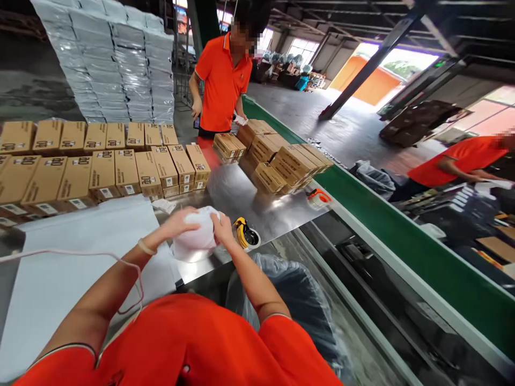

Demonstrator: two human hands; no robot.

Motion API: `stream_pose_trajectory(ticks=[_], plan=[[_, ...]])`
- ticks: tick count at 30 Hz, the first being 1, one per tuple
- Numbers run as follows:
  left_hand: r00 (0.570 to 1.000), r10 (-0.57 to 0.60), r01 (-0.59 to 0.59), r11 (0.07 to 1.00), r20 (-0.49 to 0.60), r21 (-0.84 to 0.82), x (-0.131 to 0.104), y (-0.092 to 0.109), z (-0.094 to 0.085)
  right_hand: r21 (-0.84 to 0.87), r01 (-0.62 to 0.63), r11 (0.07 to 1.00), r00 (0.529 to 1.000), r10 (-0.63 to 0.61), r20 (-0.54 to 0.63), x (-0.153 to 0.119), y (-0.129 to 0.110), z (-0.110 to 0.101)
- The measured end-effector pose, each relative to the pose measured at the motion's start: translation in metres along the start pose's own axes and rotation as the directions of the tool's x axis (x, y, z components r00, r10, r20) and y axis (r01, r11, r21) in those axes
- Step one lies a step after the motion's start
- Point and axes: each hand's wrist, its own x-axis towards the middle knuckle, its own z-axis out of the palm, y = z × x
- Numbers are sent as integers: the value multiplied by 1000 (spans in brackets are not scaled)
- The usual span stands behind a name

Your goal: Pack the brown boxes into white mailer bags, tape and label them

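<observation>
A white, softly wrapped bundle (198,231) is between my two hands, over the near edge of the metal table (231,185); what lies inside the wrapping does not show. My left hand (181,222) grips its left side from above, fingers curled onto it. On the other side my right hand (222,229) presses with thumb and fingers around its upper right. Just right of that hand, a yellow and black tape dispenser (246,234) sits on the table. White sheets (100,236) lie spread out at my left, below a row of brown boxes (102,171).
More brown boxes (281,158) are stacked near the green conveyor belt (354,201), with an orange tape dispenser (319,197) beside them. A person in orange (223,80) stands across the table. A bin lined with clear plastic (298,295) stands below. A pale cable (80,252) crosses my left arm.
</observation>
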Motion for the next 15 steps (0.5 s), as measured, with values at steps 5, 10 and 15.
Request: stream_pose_trajectory(ticks=[5,10,15], plan=[[887,353,-211,884,-298,417,-39,-18,5,1,-135,991,991,135,9,9,-1,5],[957,291,-239,795,-4,558,-50,-29,57,7,-205,979,977,204,60,10,-13,11],[983,120,-179,770,137,613,-20,-18,53,-3,-77,997,954,74,289,15,-11,-15]])
